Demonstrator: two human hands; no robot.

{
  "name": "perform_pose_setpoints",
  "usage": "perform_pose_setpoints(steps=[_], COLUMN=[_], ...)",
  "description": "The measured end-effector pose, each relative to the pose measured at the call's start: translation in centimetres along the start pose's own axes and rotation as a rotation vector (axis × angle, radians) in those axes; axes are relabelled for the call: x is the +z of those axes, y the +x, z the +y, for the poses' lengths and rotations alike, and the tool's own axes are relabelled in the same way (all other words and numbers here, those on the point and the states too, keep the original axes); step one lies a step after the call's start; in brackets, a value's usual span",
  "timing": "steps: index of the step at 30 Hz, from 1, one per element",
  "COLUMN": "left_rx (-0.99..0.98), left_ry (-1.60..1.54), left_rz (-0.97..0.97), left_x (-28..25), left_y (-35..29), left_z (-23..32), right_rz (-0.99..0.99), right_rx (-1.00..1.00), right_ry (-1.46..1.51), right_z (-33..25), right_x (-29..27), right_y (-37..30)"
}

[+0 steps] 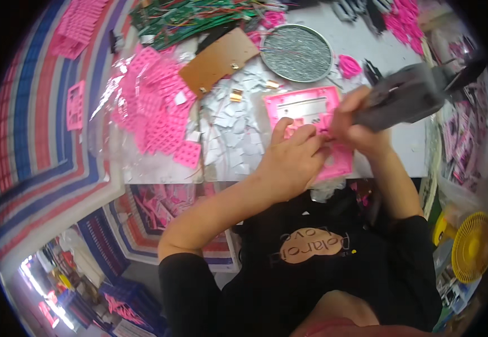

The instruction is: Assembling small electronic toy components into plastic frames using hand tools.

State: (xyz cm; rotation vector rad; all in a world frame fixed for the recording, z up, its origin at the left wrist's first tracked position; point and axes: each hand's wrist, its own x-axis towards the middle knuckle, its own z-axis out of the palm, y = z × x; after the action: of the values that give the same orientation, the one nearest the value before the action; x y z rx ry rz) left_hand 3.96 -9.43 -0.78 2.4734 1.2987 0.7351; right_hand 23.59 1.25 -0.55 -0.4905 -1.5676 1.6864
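Observation:
A pink plastic casing point(342, 162) with a white panel in its upper part lies on the table in front of me. My left hand point(297, 163) rests on its left side, the bent fingers gripping it and pressing near a small pink piece. Wrapped round a dark grey power screwdriver point(404, 95), my right hand point(353, 121) is over the casing's right side. The tool's front end points down toward the casing between my hands; its tip is hidden by my fingers.
A round metal tray point(325, 42) of small silver screws stands behind the casing. Pink plastic parts point(154, 101) are heaped at left beside a brown board point(221, 60) and white paper pieces point(227, 129). Green circuit boards point(193, 28) with wires lie far left; a yellow fan point(474, 247) is at right.

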Motion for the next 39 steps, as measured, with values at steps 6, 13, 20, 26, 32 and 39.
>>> perform_pose_setpoints(steps=[6, 13, 20, 26, 32, 39], left_rx=[-0.539, -0.652, -0.687, -0.636, -0.676, -0.684], left_ry=[0.318, 0.530, 0.236, -1.056, -1.423, -0.620], left_rz=[0.398, 0.178, 0.705, 0.886, 0.888, 0.341], left_x=[-8.0, -10.3, -10.9, -7.7, -3.0, -2.2], left_y=[-5.2, -7.6, -6.0, -5.8, -4.5, -9.1], left_z=[-9.2, -14.6, -12.1, -4.7, 1.7, 1.2], right_rz=[0.070, 0.155, 0.445, 0.180, -0.109, -0.366], right_rx=[-0.261, -0.228, -0.232, -0.360, 0.189, -0.301], right_ry=[0.118, 0.061, -0.495, -0.738, -0.122, -0.700], right_z=[-5.5, -4.9, -7.3, -4.5, -1.8, -6.4], right_x=[-4.8, -5.4, -5.5, 0.7, 8.4, 3.7], right_y=[2.1, 4.4, 3.4, 0.3, 2.0, 1.7])
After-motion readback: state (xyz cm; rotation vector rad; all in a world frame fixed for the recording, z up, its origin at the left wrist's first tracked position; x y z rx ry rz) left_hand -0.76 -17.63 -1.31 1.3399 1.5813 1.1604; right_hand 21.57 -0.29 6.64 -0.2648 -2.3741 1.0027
